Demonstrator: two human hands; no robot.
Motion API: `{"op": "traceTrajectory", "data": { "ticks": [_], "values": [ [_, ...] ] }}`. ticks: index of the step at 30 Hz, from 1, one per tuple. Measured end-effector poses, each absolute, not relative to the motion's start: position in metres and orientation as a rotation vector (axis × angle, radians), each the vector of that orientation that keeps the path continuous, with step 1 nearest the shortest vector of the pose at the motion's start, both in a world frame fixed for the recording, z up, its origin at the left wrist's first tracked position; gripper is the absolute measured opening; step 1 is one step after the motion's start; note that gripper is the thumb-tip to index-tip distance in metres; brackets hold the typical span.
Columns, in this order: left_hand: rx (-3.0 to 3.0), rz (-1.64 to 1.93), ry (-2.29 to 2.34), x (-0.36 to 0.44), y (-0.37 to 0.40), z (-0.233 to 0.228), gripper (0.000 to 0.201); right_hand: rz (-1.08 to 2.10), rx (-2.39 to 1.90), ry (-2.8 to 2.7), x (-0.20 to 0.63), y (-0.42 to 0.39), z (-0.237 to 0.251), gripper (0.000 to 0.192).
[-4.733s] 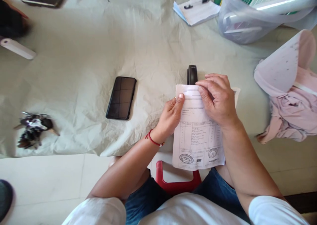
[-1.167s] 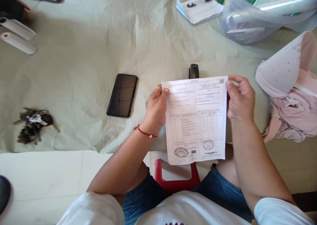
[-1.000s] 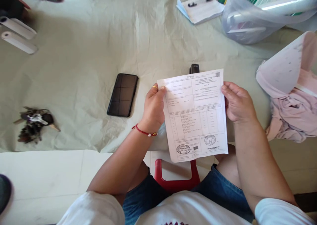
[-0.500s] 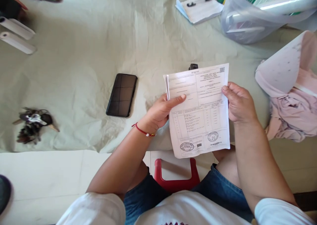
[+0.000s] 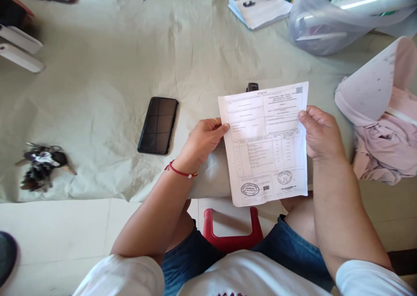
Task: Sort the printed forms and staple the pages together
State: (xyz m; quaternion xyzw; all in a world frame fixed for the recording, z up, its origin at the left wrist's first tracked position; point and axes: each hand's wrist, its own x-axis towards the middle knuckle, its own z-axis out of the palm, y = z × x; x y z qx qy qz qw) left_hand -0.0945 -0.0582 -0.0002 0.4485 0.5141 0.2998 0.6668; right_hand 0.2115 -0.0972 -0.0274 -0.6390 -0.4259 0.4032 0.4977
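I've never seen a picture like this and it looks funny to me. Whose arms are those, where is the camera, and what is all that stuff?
The camera sits on a person's head and looks down, so you see that person's own arms and lap. The left hand and the right hand each pinch one side of a printed paper form with round stamps at the bottom. Its top edge hides most of a small black thing that I cannot identify. The surface is covered with a wrinkled pale sheet. On it lie a dark phone, a bunch of keys, a notepad with a pen, a clear plastic bag and some pink cloth. A red stool shows between the knees.
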Motion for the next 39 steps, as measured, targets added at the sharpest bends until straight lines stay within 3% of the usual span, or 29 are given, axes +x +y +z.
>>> {"op": "traceTrajectory", "data": {
  "ticks": [22, 32, 39],
  "values": [
    [0.982, 0.754, 1.221, -0.091, -0.058, 0.006, 0.023, 1.015, -1.586, -0.9, 0.199, -0.098, -0.027, 0.045],
    [1.173, 0.737, 1.492, -0.091, -0.052, -0.002, 0.035, 1.219, -1.646, -1.015, 0.211, -0.104, -0.031, 0.037],
    [1.1, 0.645, 1.298, -0.09, -0.054, 0.011, 0.042, 1.155, -1.621, -1.015, 0.216, -0.105, -0.026, 0.047]
  ]
}}
